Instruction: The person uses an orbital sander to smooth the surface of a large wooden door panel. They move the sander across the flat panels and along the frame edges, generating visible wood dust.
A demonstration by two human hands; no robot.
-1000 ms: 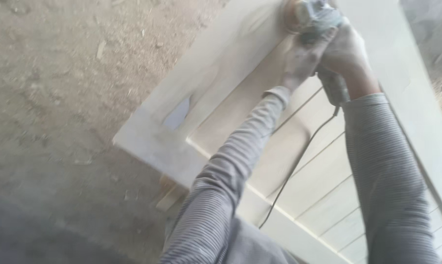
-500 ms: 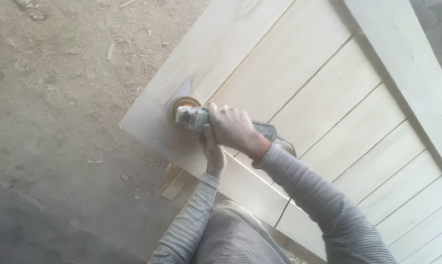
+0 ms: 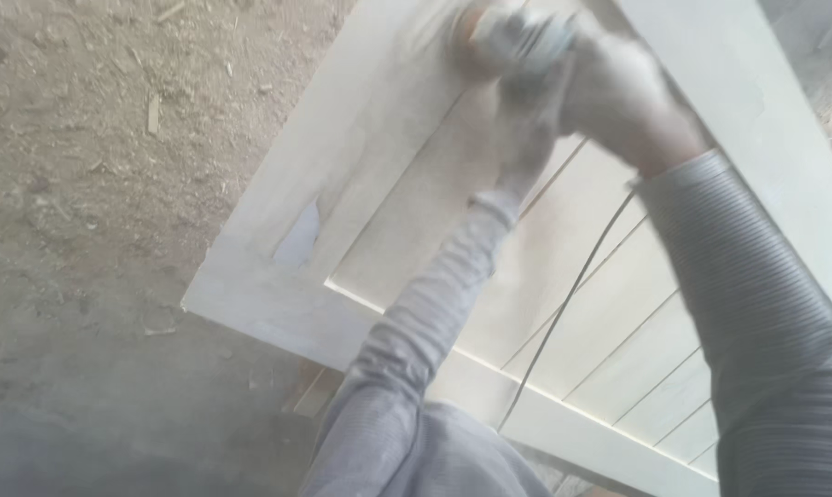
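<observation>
While your right hand (image 3: 618,97) grips the blurred power sander (image 3: 517,37) from behind, your left hand (image 3: 522,138) clasps it from below; the sander bears on the wooden door panel (image 3: 379,184) near its far edge.

You see a bare dirt floor (image 3: 93,184) filling the left of the frame, strewn with wood chips and dust under soft daylight.

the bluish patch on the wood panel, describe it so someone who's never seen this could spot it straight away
Start at the big pale wooden panel lying over the dirt floor. Follow its wide left frame board down toward the near corner. The bluish-grey patch sits there beside the first groove, the only cool-coloured blotch on otherwise creamy wood.
</observation>
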